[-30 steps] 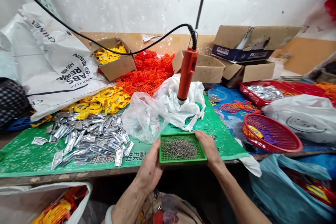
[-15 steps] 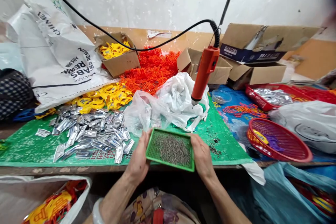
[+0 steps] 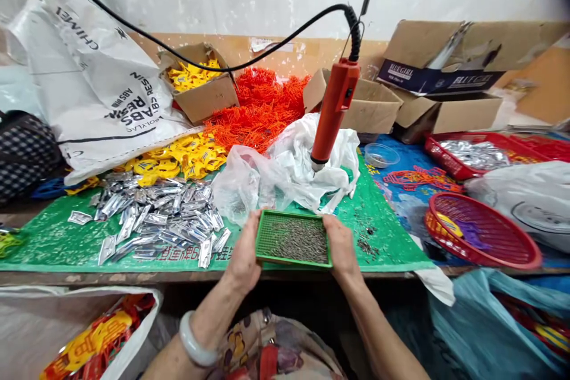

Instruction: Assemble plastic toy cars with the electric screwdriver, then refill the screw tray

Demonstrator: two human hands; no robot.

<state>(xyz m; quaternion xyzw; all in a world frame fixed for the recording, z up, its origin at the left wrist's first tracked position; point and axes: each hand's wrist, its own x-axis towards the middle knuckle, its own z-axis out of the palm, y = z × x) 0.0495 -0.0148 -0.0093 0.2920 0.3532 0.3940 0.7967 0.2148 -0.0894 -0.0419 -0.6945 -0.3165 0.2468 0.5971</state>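
A green mesh tray (image 3: 267,236) is held at the front edge of the table, between my two hands. My left hand (image 3: 245,252) is closed on its left end, and my right hand (image 3: 340,247) grips the right end. Many small grey screws (image 3: 300,240) lie spread in the tray, thicker toward its right side. Behind the tray, an orange electric screwdriver (image 3: 335,114) hangs tip down from a black cable. Crumpled white plastic bags (image 3: 285,169) lie beneath its tip. More small dark screws (image 3: 367,243) are scattered on the green sheet near my right hand.
Left of the tray lie silver metallic pieces (image 3: 164,214) and yellow plastic parts (image 3: 187,157). Orange-red plastic pieces (image 3: 262,108) are heaped behind. Cardboard boxes (image 3: 465,113) stand at the back. A red basket (image 3: 512,255) sits at the right. Open bags (image 3: 158,314) hang below the table's front edge.
The tray has tilted to lie more level across, and the screws have slid toward its right side. My hands still hold both ends. The view has shifted slightly.
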